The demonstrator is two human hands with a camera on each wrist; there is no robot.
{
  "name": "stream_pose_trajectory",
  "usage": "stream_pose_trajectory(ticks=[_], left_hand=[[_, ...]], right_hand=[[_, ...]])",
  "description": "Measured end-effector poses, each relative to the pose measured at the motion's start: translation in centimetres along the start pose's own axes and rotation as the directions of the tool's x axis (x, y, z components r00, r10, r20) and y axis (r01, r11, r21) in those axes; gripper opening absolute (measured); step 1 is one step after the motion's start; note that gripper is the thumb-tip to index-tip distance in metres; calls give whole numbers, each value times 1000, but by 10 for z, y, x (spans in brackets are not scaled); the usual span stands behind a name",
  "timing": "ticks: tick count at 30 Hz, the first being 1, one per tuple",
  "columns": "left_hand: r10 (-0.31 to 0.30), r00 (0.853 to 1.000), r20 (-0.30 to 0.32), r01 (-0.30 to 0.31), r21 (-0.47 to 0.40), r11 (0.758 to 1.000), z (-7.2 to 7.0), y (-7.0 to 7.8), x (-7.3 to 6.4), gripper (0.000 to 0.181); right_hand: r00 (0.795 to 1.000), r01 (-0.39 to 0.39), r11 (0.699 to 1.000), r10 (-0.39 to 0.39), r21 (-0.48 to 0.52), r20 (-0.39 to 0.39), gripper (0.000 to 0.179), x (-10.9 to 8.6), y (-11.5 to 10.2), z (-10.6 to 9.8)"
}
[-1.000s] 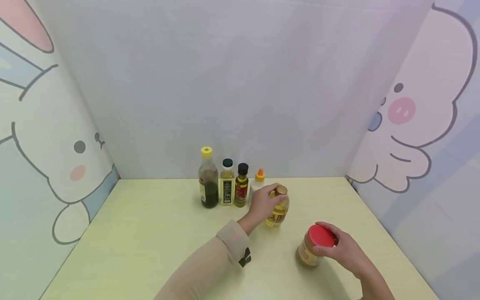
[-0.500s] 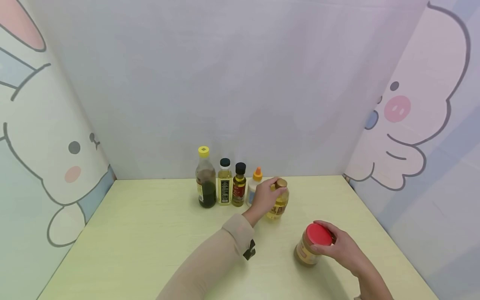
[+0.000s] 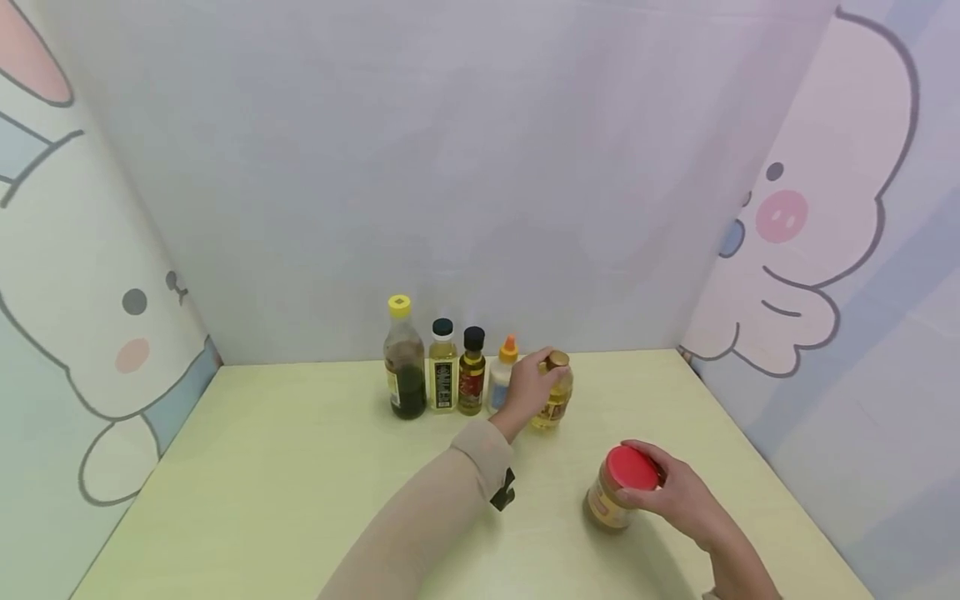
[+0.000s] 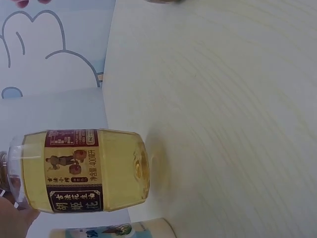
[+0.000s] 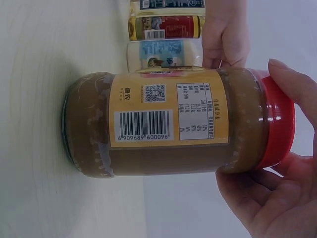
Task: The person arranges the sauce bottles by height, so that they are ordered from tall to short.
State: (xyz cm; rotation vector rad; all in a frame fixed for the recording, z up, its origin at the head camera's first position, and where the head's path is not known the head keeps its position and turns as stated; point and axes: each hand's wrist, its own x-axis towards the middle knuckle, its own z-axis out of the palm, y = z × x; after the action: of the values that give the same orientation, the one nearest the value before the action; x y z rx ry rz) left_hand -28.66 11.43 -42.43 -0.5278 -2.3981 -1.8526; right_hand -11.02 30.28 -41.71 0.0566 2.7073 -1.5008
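Observation:
My left hand (image 3: 528, 390) grips the golden-capped neck of a cooking oil bottle (image 3: 552, 408), filled with yellow oil. In the left wrist view the oil bottle (image 4: 74, 171) shows its dark red label; whether its base touches the table cannot be told. Just left of it stands a white bottle with an orange tip (image 3: 500, 387), partly behind my left hand. Nearer the front right, my right hand (image 3: 678, 497) holds a peanut butter jar (image 3: 609, 498) around its red lid, thumb on the near side. The jar (image 5: 163, 124) shows its barcode in the right wrist view.
Left of the white bottle, in a row by the back wall, stand a dark red-labelled bottle (image 3: 471, 379), a square pale-oil bottle (image 3: 443, 375) and a yellow-capped bottle of dark liquid (image 3: 406, 375). The pale table (image 3: 262, 483) is bordered by printed side panels.
My left hand has moved the oil bottle back, towards the row by the wall. The jar and right hand stay nearly in place. The head view has shifted slightly.

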Motion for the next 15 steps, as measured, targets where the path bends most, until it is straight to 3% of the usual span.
stream_pose_trajectory(ticks=[6, 15], left_hand=[[15, 1000, -5, -15, -36, 999, 1, -5, 5, 33], [41, 999, -7, -41, 16, 999, 5, -5, 11, 22]], right_hand=[[1000, -7, 1000, 7, 2, -2, 73, -1, 0, 2], [1000, -16, 1000, 16, 22, -21, 73, -2, -1, 2]])
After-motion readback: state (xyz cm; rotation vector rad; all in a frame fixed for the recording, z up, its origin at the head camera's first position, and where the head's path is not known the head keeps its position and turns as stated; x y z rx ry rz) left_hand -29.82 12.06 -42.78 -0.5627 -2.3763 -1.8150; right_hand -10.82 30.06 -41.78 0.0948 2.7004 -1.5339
